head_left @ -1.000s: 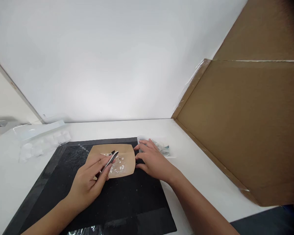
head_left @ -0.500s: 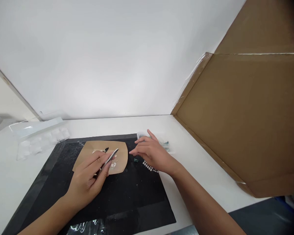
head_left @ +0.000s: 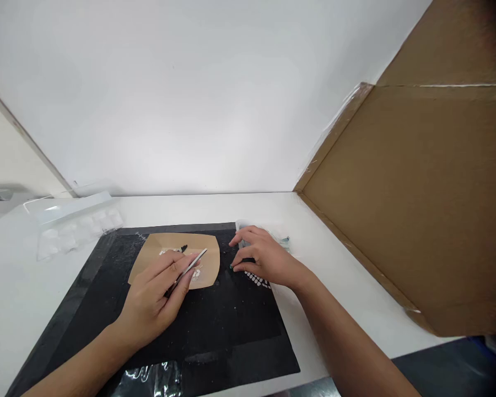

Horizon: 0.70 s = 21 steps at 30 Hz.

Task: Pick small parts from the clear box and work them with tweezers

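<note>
My left hand [head_left: 152,295] is closed around slim metal tweezers [head_left: 189,269], their upper end slanting up to the right. It hovers over the near part of a tan paper tray [head_left: 209,253]. Small white pieces [head_left: 196,273] and a small black piece [head_left: 184,248] lie on that tray. To the right, my right hand [head_left: 264,256] pinches a small dark-green piece [head_left: 231,267] between thumb and fingertip at the mat's surface. Its other fingers are spread above. Beside this hand lies a group of small white pads [head_left: 257,279], partly covered by it.
A black mat [head_left: 231,336] covers much of the white table [head_left: 190,208]. Clear plastic trays [head_left: 80,231] stand at the left. A clear container [head_left: 243,225] sits behind my right hand. Clear film [head_left: 149,380] lies at the front edge, and a cardboard panel [head_left: 405,204] rises at right.
My right hand has come down onto the small dark-green piece and its fingers have closed on it. My left hand keeps the tweezers over the tray. The view has shifted slightly.
</note>
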{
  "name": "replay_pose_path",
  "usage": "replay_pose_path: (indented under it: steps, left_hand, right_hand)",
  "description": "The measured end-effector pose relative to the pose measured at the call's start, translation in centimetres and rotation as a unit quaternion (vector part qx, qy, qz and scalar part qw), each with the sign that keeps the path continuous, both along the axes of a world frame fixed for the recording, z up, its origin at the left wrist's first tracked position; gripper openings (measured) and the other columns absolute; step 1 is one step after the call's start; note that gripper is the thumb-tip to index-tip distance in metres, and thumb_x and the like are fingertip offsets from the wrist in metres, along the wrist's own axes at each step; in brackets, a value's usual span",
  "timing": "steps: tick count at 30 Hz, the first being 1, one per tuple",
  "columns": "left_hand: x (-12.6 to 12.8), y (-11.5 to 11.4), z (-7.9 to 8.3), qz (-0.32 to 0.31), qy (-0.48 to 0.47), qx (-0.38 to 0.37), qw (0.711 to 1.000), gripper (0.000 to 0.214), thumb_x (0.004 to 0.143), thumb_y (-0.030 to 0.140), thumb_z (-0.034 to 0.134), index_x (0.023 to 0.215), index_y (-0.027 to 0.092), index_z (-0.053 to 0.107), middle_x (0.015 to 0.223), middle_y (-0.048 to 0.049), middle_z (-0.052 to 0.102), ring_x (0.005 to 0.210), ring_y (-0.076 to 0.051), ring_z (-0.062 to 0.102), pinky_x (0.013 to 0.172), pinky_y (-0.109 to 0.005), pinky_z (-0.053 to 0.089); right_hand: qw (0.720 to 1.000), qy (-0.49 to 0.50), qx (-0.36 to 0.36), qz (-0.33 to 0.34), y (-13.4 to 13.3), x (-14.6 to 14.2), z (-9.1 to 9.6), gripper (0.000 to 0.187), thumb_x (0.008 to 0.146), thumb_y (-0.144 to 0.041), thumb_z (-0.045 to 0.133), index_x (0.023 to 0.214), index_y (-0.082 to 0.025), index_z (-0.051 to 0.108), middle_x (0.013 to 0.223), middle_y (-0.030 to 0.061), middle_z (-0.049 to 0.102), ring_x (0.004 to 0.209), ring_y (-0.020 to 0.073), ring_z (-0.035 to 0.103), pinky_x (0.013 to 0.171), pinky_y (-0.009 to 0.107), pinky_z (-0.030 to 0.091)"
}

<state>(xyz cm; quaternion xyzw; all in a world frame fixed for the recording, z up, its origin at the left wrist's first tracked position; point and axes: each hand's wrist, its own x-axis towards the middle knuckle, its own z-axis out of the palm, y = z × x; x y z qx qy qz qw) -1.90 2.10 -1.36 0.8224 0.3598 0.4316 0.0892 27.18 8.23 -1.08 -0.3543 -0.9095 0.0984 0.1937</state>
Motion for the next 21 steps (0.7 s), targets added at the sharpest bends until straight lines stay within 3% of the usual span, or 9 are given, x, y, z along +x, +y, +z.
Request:
replay_pose_path:
  steps: [9, 15, 21]
  left_hand:
    - [0.12, 0.28, 0.03, 0.003, -0.014, 0.025, 1.000, 0.039, 0.098, 0.005, 0.060, 0.134, 0.019, 0.065, 0.113, -0.0094, 0.069, 0.099, -0.017, 0.067, 0.087, -0.027, 0.055]
    - [0.17, 0.18, -0.05, 0.003, -0.010, 0.020, 1.000, 0.039, 0.098, 0.006, 0.060, 0.134, 0.020, 0.066, 0.112, -0.0079, 0.069, 0.098, -0.017, 0.067, 0.085, -0.025, 0.055]
    - [0.09, 0.35, -0.19, 0.006, -0.005, 0.019, 1.000, 0.039, 0.099, 0.007, 0.060, 0.135, 0.020, 0.065, 0.112, -0.0074, 0.069, 0.094, -0.015, 0.068, 0.085, -0.025, 0.055]
  right_hand:
    - [1.000, -0.031, 0.001, -0.003, 0.03, 0.13, -0.64, 0.023, 0.087, -0.023, 0.081, 0.105, -0.036, 0.082, 0.129, 0.0047, 0.064, 0.137, 0.0318, 0.044, 0.111, 0.053, 0.044]
    - [0.999, -0.032, 0.006, -0.020, 0.09, 0.03, -0.79, 0.017, 0.084, -0.023, 0.083, 0.097, -0.034, 0.083, 0.139, 0.0034, 0.058, 0.148, 0.0348, 0.031, 0.117, 0.055, 0.039]
    - [1.000, -0.005, 0.000, -0.016, 0.16, 0.14, -0.54, 0.006, 0.082, -0.026, 0.085, 0.083, -0.028, 0.080, 0.133, 0.0042, 0.060, 0.148, 0.0345, 0.032, 0.116, 0.054, 0.039]
